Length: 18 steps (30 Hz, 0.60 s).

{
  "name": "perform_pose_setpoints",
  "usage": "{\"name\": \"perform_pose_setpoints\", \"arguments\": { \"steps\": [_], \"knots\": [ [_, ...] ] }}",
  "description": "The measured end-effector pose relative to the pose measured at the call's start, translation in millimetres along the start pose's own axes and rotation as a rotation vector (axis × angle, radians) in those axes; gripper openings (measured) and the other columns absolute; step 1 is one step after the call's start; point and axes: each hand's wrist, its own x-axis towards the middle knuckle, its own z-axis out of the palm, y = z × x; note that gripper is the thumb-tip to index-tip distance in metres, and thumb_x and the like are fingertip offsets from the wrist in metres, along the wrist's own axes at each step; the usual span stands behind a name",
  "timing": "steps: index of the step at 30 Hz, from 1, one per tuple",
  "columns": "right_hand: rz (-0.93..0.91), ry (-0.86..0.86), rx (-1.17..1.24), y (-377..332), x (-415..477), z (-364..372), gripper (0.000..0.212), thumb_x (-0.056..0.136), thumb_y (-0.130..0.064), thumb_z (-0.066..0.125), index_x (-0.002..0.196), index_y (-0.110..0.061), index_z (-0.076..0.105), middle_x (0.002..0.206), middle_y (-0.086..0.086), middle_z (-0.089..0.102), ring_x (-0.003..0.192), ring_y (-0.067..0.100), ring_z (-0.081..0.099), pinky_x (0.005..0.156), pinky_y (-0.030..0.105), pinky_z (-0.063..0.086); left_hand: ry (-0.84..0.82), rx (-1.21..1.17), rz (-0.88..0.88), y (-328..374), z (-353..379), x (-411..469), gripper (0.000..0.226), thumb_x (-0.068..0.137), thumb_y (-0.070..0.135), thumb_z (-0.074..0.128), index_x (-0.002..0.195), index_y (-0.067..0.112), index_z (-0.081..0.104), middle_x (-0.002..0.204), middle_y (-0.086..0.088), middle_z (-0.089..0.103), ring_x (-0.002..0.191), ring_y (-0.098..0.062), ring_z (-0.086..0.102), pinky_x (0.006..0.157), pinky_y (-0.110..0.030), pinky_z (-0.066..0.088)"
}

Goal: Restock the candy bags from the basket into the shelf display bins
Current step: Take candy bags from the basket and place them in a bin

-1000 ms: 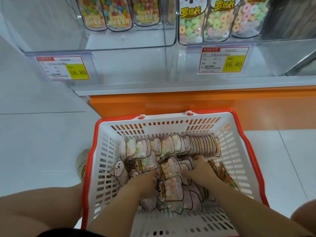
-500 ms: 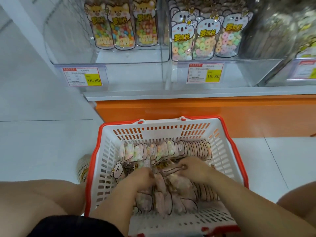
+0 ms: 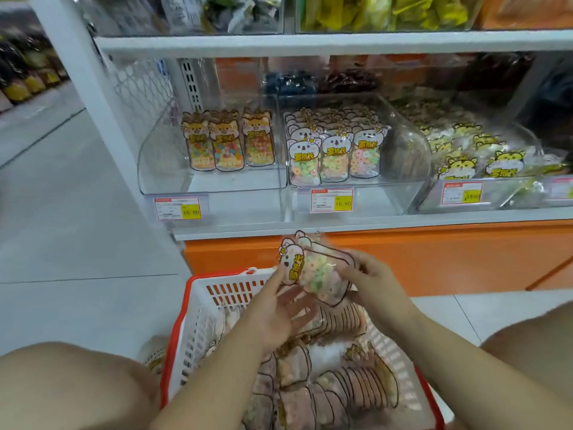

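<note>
some candy bags (image 3: 316, 271) have come up above the basket (image 3: 198, 305). the right hand (image 3: 372, 283) pinches them; the left hand (image 3: 276, 315) touches them, fingers spread. not in the bin (image 3: 403, 169) yet, many more wait below.

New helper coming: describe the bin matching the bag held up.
On the lowest shelf, above the orange base, find the second clear bin from the left. Its bags show white bear faces over pastel rings, unlike the orange-faced bags beside it.

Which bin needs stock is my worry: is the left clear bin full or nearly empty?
Nearly empty: the left bin holds a few upright bags at its back, bare floor in front.
</note>
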Motion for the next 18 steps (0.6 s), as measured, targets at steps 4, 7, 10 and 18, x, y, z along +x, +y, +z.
{"name": "perform_pose_setpoints", "arguments": {
  "steps": [4, 7, 10, 18],
  "knots": [
    [0.028, -0.072, 0.056, -15, -20, 10, 0.027, 0.068, -0.024, 0.073, 0.093, -0.030, 0.067, 0.100, 0.017, 0.068, 0.089, 0.032, 0.066, 0.088, 0.065, 0.050, -0.034, -0.027, 0.100, -1, 9, -23, 0.047, 0.080, 0.047, 0.074, 0.111, 0.011, 0.072, 0.087, -0.007, 0.069, 0.090, -0.029, 0.064, 0.100, -0.053, 0.052],
    [0.111, -0.277, 0.092, -23, -23, 1, 0.040, 0.061, -0.016, 0.079, 0.095, -0.016, 0.059, 0.096, 0.014, 0.068, 0.084, 0.033, 0.064, 0.075, 0.048, 0.049, -0.077, 0.000, 0.131, 3, 7, -32, 0.046, 0.083, 0.043, 0.071, 0.117, 0.013, 0.071, 0.085, -0.005, 0.069, 0.092, -0.028, 0.061, 0.098, -0.050, 0.048],
    [0.209, -0.324, 0.220, -30, -22, -4, 0.040, 0.078, -0.019, 0.080, 0.110, -0.015, 0.056, 0.084, 0.001, 0.067, 0.075, 0.016, 0.065, 0.070, 0.038, 0.050, -0.094, 0.093, 0.147, 6, 9, -40, 0.038, 0.082, 0.038, 0.068, 0.110, 0.012, 0.070, 0.081, -0.002, 0.069, 0.084, -0.023, 0.062, 0.090, -0.046, 0.048],
    [0.040, -0.264, 0.130, -27, -18, 4, 0.029, 0.091, -0.019, 0.071, 0.117, -0.008, 0.064, 0.114, 0.009, 0.072, 0.109, 0.026, 0.068, 0.100, 0.045, 0.051, -0.079, 0.103, 0.129, 4, 10, -42, 0.048, 0.086, 0.032, 0.064, 0.125, 0.003, 0.063, 0.108, -0.014, 0.074, 0.084, -0.023, 0.073, 0.061, -0.036, 0.058]
  ]
}}
